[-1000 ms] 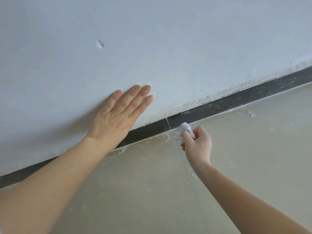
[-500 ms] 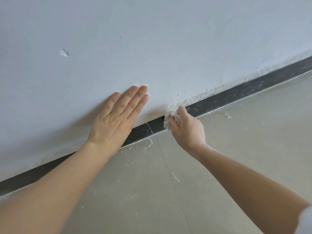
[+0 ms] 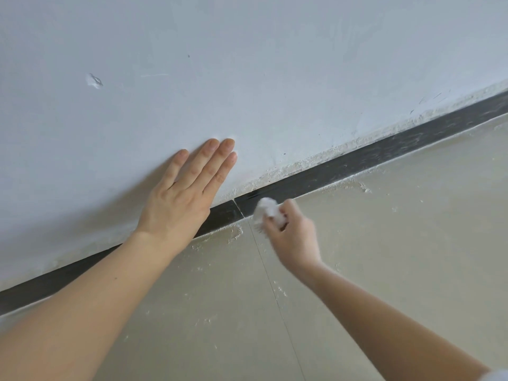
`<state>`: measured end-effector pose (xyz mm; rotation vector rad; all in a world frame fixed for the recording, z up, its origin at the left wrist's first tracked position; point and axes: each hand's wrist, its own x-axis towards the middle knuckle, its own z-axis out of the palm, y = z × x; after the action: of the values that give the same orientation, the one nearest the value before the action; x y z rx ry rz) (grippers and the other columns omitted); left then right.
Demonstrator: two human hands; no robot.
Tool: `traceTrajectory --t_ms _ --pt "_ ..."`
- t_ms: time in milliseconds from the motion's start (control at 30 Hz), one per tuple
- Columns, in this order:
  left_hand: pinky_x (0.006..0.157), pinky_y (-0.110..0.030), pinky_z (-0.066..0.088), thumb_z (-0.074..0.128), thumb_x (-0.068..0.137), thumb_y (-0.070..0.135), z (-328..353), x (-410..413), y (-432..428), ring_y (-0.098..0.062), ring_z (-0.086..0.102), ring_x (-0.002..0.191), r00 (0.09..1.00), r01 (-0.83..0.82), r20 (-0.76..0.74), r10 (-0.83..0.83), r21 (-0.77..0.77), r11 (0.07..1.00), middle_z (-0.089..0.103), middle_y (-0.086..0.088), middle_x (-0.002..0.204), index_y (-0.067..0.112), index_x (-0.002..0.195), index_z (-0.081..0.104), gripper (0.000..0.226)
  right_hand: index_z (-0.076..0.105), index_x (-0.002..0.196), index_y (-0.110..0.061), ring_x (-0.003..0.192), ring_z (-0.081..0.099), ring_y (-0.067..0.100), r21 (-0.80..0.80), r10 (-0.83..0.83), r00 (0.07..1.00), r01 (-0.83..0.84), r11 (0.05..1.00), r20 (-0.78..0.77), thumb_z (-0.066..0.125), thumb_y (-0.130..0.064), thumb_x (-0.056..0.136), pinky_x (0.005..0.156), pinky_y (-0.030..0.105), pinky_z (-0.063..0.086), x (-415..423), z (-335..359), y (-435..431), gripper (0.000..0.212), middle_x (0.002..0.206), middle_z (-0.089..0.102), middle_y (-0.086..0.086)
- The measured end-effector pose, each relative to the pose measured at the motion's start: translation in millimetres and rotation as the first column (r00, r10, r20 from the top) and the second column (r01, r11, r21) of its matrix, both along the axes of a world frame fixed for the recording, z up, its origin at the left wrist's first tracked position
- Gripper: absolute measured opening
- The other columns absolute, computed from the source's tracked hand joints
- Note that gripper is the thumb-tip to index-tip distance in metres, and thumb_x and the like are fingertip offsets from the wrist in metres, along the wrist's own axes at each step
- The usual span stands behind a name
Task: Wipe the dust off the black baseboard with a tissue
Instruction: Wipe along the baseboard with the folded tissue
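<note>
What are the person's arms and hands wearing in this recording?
Both forearms are bare. The left hand and right hand show no gloves, rings or watch. A white sleeve edge shows on the right arm at the bottom corner.

Across the beige tiled floor (image 3: 398, 257), scattered white crumbs (image 3: 235, 234), thickest along the edge against the baseboard (image 3: 343, 166).

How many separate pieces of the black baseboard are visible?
2. The left piece runs from the joint toward the lower left, partly behind the left hand; the right piece runs toward the upper right. More may lie outside the view.
</note>
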<state>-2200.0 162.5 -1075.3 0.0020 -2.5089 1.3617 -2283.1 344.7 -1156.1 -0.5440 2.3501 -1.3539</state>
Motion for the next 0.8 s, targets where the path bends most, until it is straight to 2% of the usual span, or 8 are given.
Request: traceTrajectory --t_ms 100,200,300,467,633,700,733,800 --pt "0.118 -0.040 0.003 0.063 0.075 0.017 2 1 1 -0.023 -0.003 0.147 1.000 -0.015 0.025 0.015 0.009 1.000 -0.003 -0.005 0.161 0.012 0.155 0.008 0.097 0.034 0.072 -0.016 0.060 0.044 0.029 0.008 0.164 0.986 -0.164 0.986 0.025 0.055 -0.041 0.091 0.053 0.034 0.030 33 7 -34 0.037 0.054 0.043 -0.003" --pt "0.118 -0.040 0.003 0.062 0.078 0.021 6 3 1 -0.023 -0.003 0.147 0.998 -0.025 0.053 0.025 -0.004 1.000 -0.003 -0.005 0.161 0.012 0.155 0.005 0.097 0.025 0.063 -0.020 0.062 0.040 0.027 0.002 0.167 0.985 -0.167 0.986 0.054 0.049 -0.040 0.094 0.058 0.030 0.026 45 16 -57 0.044 0.053 0.037 -0.005" --pt "0.118 -0.039 0.004 0.065 0.076 0.021 9 4 1 -0.022 0.000 0.147 0.997 -0.022 0.073 0.020 0.021 1.000 -0.002 -0.005 0.161 0.012 0.155 0.006 0.100 0.024 0.062 -0.023 0.063 0.040 0.025 0.024 0.133 0.991 -0.133 0.991 0.032 0.049 -0.035 0.094 0.057 0.030 0.025 37 16 -57 0.042 0.055 0.037 -0.008" --pt "0.118 -0.039 0.004 0.060 0.073 0.012 8 3 1 -0.022 0.002 0.147 0.998 -0.008 0.063 0.003 0.080 0.997 0.002 -0.005 0.161 0.011 0.155 0.010 0.096 0.029 0.061 -0.022 0.054 0.037 0.017 0.019 -0.072 0.995 0.073 0.997 -0.062 0.056 -0.025 0.091 0.049 0.033 0.026 -13 5 -24 0.040 0.054 0.038 -0.009" --pt "0.119 -0.042 -0.002 0.058 0.075 0.017 4 2 6 -0.023 -0.009 0.148 0.998 -0.037 0.059 0.030 0.121 0.992 -0.006 -0.007 0.161 0.009 0.155 0.006 0.095 0.029 0.061 -0.020 0.053 0.036 0.019 0.058 -0.228 0.957 0.242 0.969 -0.178 0.057 -0.020 0.089 0.054 0.032 0.024 -63 -3 13 0.039 0.053 0.038 -0.006" --pt "0.119 -0.042 -0.003 0.055 0.076 0.018 5 0 9 -0.023 -0.009 0.148 0.998 -0.034 0.061 0.026 0.137 0.990 -0.004 -0.008 0.161 0.008 0.155 0.007 0.092 0.030 0.060 -0.018 0.052 0.036 0.018 0.031 -0.389 0.909 0.398 0.917 -0.148 0.056 -0.017 0.087 0.055 0.032 0.023 -79 -7 25 0.038 0.054 0.037 -0.004" --pt "0.118 -0.042 -0.003 0.053 0.077 0.019 4 -1 10 -0.023 -0.007 0.148 0.997 -0.031 0.071 0.021 0.139 0.990 -0.002 -0.008 0.161 0.009 0.155 0.007 0.091 0.031 0.060 -0.015 0.054 0.039 0.022 -0.007 -0.485 0.867 0.487 0.873 -0.111 0.055 -0.016 0.086 0.056 0.032 0.028 -83 -10 30 0.036 0.054 0.037 -0.002" --pt "0.118 -0.043 -0.003 0.050 0.077 0.019 2 -7 15 -0.024 -0.003 0.148 0.997 -0.012 0.081 0.001 0.139 0.990 0.001 -0.008 0.161 0.010 0.155 0.008 0.089 0.035 0.062 -0.008 0.059 0.051 0.036 -0.069 -0.587 0.809 0.585 0.808 -0.018 0.055 -0.019 0.084 0.056 0.043 0.044 -81 -15 36 0.032 0.057 0.041 0.004"
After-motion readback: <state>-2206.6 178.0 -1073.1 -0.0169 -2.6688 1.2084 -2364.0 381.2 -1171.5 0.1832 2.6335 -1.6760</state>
